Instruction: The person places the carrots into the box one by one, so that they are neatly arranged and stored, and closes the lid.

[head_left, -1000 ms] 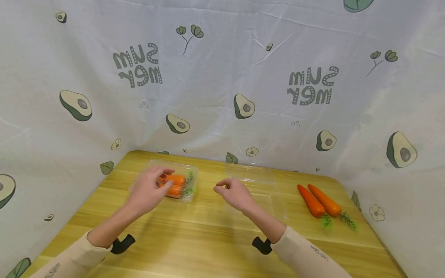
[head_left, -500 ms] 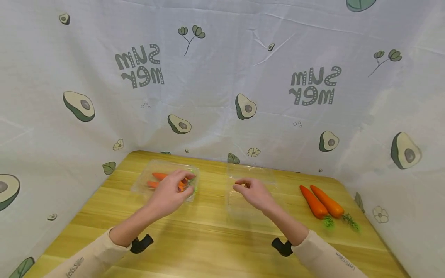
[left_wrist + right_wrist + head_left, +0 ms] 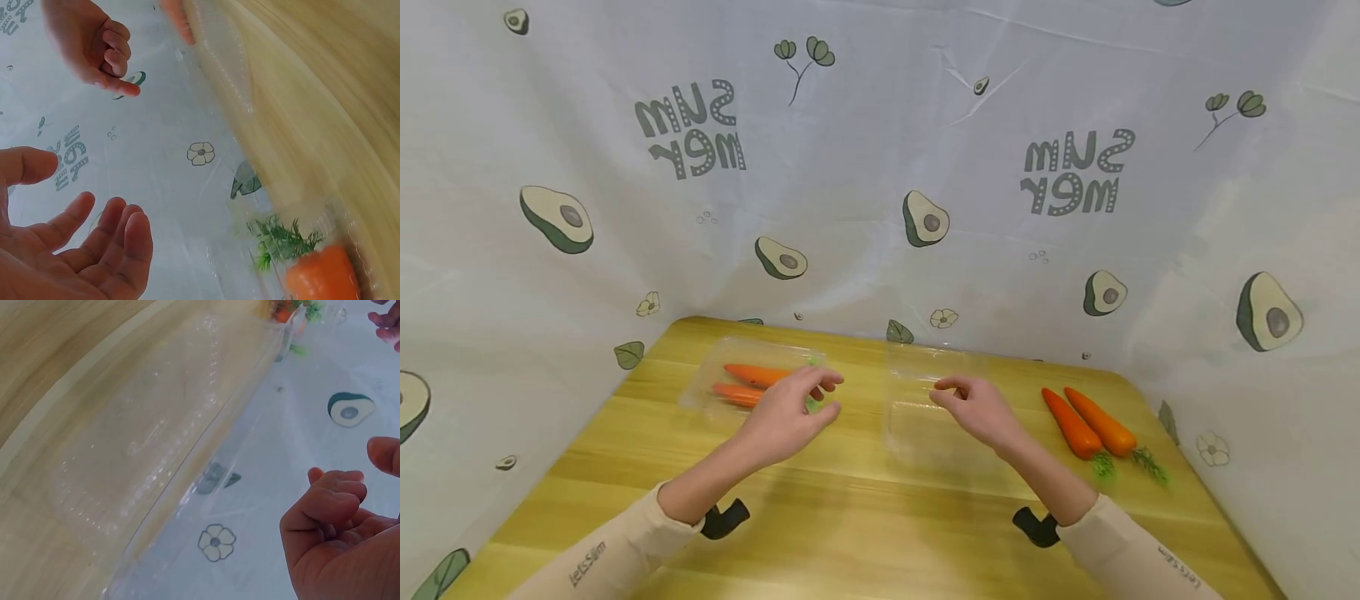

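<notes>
My left hand (image 3: pixel 786 414) hovers in front of the right end of a clear plastic box (image 3: pixel 703 392) at the table's left, its fingers relaxed and apart, holding nothing. Two orange carrots (image 3: pixel 758 375) lie side by side in that box; the hand partly hides their leafy ends. Over the right side of a second clear plastic box (image 3: pixel 917 425), hinged lid raised at the back, is my right hand (image 3: pixel 985 408). Its fingers curl loosely with nothing in them, and the right wrist view shows the thumb apart from the fingers.
Two more carrots (image 3: pixel 1086 423) with green tops lie on the right of the wooden table (image 3: pixel 850 517). A white cloth (image 3: pixel 865 150) printed with avocados hangs behind the table and along its sides.
My left hand has moved right, from above the carrots in the left box to that box's right end. My right hand has also shifted right, over the second box. The carrots stay put.
</notes>
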The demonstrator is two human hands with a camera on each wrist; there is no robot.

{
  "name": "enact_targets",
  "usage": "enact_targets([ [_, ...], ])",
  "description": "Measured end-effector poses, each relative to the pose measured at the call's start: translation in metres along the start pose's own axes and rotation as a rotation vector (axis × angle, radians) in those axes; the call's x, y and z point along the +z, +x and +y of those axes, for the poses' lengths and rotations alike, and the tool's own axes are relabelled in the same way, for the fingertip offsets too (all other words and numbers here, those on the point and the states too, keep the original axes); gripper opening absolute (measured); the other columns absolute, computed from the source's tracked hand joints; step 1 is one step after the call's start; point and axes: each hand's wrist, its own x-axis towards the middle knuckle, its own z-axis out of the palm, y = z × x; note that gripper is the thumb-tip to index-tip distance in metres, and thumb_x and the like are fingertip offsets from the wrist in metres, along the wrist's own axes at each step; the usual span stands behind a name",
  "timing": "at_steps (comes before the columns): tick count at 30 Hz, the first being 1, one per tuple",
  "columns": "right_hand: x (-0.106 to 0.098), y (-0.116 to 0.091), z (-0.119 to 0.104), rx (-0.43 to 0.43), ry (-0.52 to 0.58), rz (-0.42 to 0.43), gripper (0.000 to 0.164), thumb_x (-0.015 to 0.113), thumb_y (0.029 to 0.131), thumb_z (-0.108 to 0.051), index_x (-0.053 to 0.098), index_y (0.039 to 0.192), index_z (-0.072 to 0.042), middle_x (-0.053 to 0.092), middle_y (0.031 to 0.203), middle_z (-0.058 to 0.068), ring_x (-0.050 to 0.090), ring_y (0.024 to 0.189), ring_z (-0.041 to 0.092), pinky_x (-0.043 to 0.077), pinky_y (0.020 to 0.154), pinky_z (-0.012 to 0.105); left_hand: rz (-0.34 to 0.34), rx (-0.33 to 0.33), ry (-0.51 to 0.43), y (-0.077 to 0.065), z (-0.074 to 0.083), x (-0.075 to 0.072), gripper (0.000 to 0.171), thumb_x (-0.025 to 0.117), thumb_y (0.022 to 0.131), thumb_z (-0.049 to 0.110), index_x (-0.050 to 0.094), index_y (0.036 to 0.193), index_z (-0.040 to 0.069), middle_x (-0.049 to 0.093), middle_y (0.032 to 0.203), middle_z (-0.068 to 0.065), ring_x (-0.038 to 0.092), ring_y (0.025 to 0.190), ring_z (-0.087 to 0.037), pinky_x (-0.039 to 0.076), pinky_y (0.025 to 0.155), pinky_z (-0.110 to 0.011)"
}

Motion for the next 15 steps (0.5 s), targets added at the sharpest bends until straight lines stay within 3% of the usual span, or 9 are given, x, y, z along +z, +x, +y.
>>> enact_targets([
  [8, -0.011, -0.003, 0.013, -0.016, -0.013, 0.026, 0.044, 0.061, 0.099, -0.030, 0.062, 0.134, -0.004, 0.040, 0.067, 0.000, 0.034, 0.056, 0.016, 0.029, 0.052, 0.029, -0.060, -0.035, 0.002, 0.002, 0.004, 0.008, 0.038, 0.068, 0.095, 0.028, 0.063, 0.133, 0.025, 0.064, 0.117, 0.009, 0.060, 0.107, -0.018, 0.051, 0.082, -0.037],
  [15, -0.022, -0.008, 0.024, -0.027, -0.008, 0.039, 0.046, 0.061, 0.100, -0.028, 0.058, 0.137, -0.001, 0.041, 0.070, 0.000, 0.036, 0.058, 0.016, 0.031, 0.054, 0.030, -0.123, -0.029, -0.037, 0.007, 0.006, 0.015, 0.041, 0.067, 0.095, 0.029, 0.061, 0.135, 0.023, 0.064, 0.118, 0.004, 0.061, 0.107, -0.023, 0.051, 0.083, -0.039],
])
